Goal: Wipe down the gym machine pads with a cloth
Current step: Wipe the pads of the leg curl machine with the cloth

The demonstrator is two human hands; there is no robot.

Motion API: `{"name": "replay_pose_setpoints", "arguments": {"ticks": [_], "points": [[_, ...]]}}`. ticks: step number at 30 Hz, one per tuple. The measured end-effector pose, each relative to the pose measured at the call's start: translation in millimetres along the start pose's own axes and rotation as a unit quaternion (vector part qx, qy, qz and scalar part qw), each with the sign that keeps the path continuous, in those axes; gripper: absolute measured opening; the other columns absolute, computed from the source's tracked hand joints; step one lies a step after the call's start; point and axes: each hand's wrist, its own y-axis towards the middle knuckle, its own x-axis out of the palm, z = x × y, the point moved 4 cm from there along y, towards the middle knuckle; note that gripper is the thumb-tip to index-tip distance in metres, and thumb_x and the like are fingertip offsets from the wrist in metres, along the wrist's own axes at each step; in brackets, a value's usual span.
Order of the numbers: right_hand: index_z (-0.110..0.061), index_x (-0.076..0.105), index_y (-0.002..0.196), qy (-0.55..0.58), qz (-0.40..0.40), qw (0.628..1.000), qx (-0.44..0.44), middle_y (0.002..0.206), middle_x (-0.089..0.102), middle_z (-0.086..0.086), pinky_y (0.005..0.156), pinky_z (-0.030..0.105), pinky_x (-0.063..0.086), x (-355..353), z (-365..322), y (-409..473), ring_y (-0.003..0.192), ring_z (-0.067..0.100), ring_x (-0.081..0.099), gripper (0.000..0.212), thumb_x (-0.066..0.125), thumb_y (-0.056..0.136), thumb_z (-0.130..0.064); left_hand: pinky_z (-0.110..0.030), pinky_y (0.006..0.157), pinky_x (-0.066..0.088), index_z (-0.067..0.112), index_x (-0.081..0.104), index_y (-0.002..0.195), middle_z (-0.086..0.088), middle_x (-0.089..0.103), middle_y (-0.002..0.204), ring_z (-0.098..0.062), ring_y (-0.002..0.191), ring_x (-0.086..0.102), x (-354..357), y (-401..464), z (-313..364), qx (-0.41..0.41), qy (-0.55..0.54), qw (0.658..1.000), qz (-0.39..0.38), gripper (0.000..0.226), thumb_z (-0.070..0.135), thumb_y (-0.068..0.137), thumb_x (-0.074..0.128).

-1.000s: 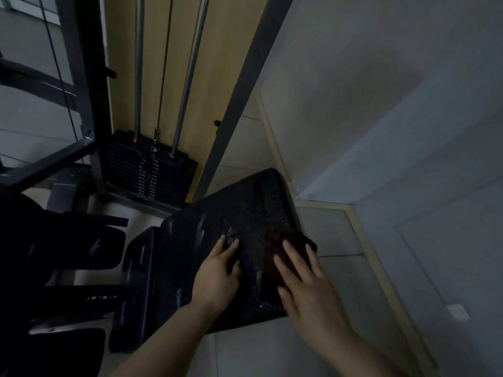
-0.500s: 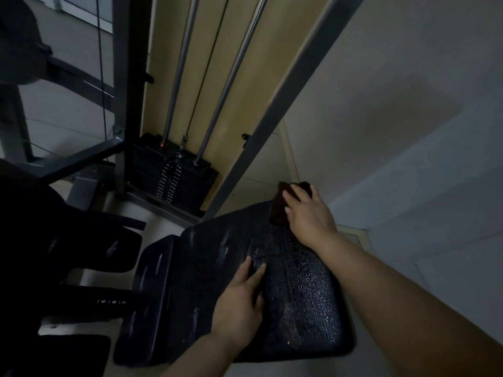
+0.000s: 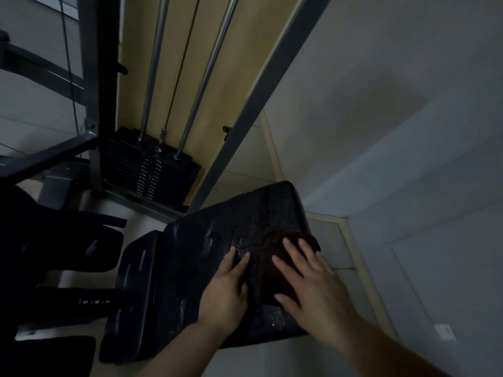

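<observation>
Your right hand [image 3: 313, 284] lies flat on a dark brown cloth [image 3: 275, 270], fingers straight and slightly spread, pressing the cloth down rather than gripping it. The cloth sits under your palm and fingers, with its far edge showing beyond your fingertips near the pad's right-hand edge.

Just to the left of it, your left hand [image 3: 226, 289] rests open on the same surface, fingers straight and together, palm down, holding nothing. The two hands are close beside each other but do not touch.

Both hands rest on a large black seat pad [image 3: 212, 240], tilted in the view, whose textured surface glistens with small bright specks that look wet. A narrower black pad [image 3: 130, 289] adjoins it to the left of your left hand.

Further left are more dark padded parts of the machine [image 3: 68, 246], hard to make out in the dim light. Beyond your fingertips stands a black weight stack [image 3: 152, 170] with two shiny guide rods [image 3: 201, 85] and a thin cable rising from it, framed by grey metal uprights [image 3: 261, 104] against a yellow panel [image 3: 234, 63].

To the right of your right hand, a pale wall [image 3: 394, 118] meets a light tiled floor [image 3: 334, 240] along a cream skirting strip.
</observation>
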Motion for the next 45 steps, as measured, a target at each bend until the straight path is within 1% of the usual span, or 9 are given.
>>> {"name": "replay_pose_setpoints", "arguments": {"ticks": [6, 13, 16, 20, 25, 27, 30, 38, 45], "points": [[-0.021, 0.037, 0.145, 0.214, 0.096, 0.971, 0.056, 0.159, 0.000, -0.005, 0.112, 0.032, 0.021, -6, 42, 80, 0.147, 0.021, 0.001, 0.048, 0.048, 0.098, -0.025, -0.009, 0.104, 0.029, 0.041, 0.019, 0.148, 0.019, -0.006, 0.156, -0.002, 0.143, 0.013, 1, 0, -1, 0.003, 0.027, 1.000, 0.004, 0.066, 0.012, 0.095, 0.045], [-0.026, 0.032, 0.147, 0.372, 0.101, 0.919, 0.086, 0.160, 0.005, -0.005, 0.114, 0.032, 0.026, -10, 64, 133, 0.144, 0.018, 0.017, 0.052, 0.048, 0.098, -0.025, 0.011, 0.088, 0.013, 0.038, 0.037, 0.140, 0.023, 0.013, 0.150, 0.008, 0.133, 0.020, 4, 2, 1, -0.021, 0.033, 0.999, 0.012, 0.061, 0.002, 0.092, 0.050], [-0.032, 0.017, 0.151, 0.386, 0.096, 0.911, 0.104, 0.160, -0.007, -0.005, 0.112, 0.034, 0.030, -5, 57, 96, 0.145, 0.021, 0.015, 0.060, 0.045, 0.098, -0.028, 0.001, 0.098, 0.020, 0.031, 0.052, 0.132, 0.012, 0.032, 0.150, 0.001, 0.133, 0.030, -2, 9, 4, -0.057, -0.005, 0.998, 0.039, 0.049, 0.001, 0.093, 0.051], [-0.038, 0.000, 0.151, 0.370, 0.076, 0.920, 0.107, 0.158, -0.018, -0.005, 0.113, 0.036, 0.029, 9, 34, 19, 0.146, 0.023, 0.004, 0.066, 0.039, 0.098, -0.037, -0.028, 0.113, 0.028, 0.026, 0.047, 0.139, 0.003, 0.042, 0.147, -0.010, 0.139, 0.031, 0, 21, 12, -0.117, -0.053, 0.990, 0.054, 0.044, 0.012, 0.097, 0.051], [-0.030, 0.026, 0.147, 0.350, 0.075, 0.929, 0.093, 0.157, 0.019, 0.010, 0.091, 0.037, 0.052, 29, 6, -55, 0.134, 0.033, 0.040, 0.064, 0.035, 0.085, -0.043, -0.029, 0.115, 0.023, 0.025, 0.041, 0.143, 0.000, 0.037, 0.150, -0.012, 0.142, 0.023, 8, 29, 25, -0.146, -0.077, 0.984, 0.066, 0.045, 0.020, 0.099, 0.049], [-0.030, 0.022, 0.149, 0.330, 0.087, 0.936, 0.088, 0.159, 0.008, 0.010, 0.098, 0.039, 0.048, 23, 9, -50, 0.140, 0.033, 0.029, 0.060, 0.036, 0.092, -0.041, -0.026, 0.112, 0.023, 0.027, 0.041, 0.143, -0.001, 0.034, 0.152, -0.012, 0.143, 0.022, 10, 29, 24, -0.150, -0.069, 0.984, 0.062, 0.045, 0.021, 0.099, 0.048], [-0.032, 0.005, 0.152, 0.351, 0.069, 0.931, 0.073, 0.156, -0.026, -0.002, 0.118, 0.036, 0.020, 12, 20, -16, 0.147, 0.024, -0.007, 0.058, 0.034, 0.101, -0.033, -0.018, 0.106, 0.023, 0.028, 0.041, 0.143, -0.001, 0.032, 0.153, -0.012, 0.142, 0.024, 10, 28, 23, -0.154, -0.055, 0.984, 0.064, 0.045, 0.019, 0.099, 0.048], [-0.023, 0.029, 0.149, 0.335, 0.060, 0.936, 0.088, 0.160, -0.010, 0.002, 0.117, 0.041, 0.019, -12, 56, 113, 0.145, 0.032, 0.005, 0.049, 0.039, 0.100, -0.026, -0.025, 0.113, 0.021, 0.029, 0.042, 0.141, 0.002, 0.033, 0.152, -0.008, 0.143, 0.018, 11, 26, 23, -0.147, -0.044, 0.985, 0.083, 0.043, 0.018, 0.100, 0.046], [-0.025, 0.043, 0.142, 0.351, 0.113, 0.928, 0.050, 0.159, -0.003, -0.012, 0.116, 0.039, 0.025, 1, 35, 40, 0.147, 0.021, -0.001, 0.045, 0.046, 0.097, -0.020, -0.020, 0.107, 0.024, 0.024, 0.046, 0.139, -0.001, 0.031, 0.153, -0.012, 0.142, 0.024, 5, 23, 13, -0.143, -0.084, 0.984, 0.065, 0.040, 0.014, 0.100, 0.044]]}}
